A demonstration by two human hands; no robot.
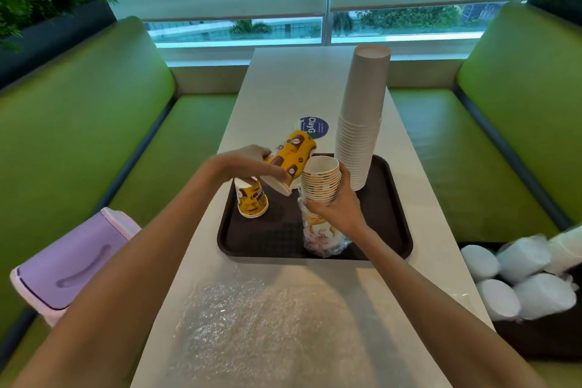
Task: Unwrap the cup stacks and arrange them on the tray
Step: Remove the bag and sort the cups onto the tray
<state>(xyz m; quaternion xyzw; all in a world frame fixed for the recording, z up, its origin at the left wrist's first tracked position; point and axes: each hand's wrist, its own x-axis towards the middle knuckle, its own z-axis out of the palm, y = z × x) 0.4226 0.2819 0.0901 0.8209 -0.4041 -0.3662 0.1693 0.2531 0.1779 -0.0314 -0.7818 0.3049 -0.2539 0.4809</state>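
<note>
Clear wrap [267, 324] nearest; right hand [338, 209] grips cup stack [321, 181], left hand [248, 164] yellow cups [294, 151].

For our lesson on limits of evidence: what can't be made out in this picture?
Head view: sticker wording, partly covered by the yellow cup in the left hand.
Head view: lower end of the cup stack in the right hand, veiled by its wrapper.
Head view: wrapped white stacks, blurred, cut by the right edge.

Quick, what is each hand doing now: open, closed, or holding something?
Left hand: grips a tilted yellow cup.
Right hand: grips a cup stack, wrapper around its lower part.
</note>
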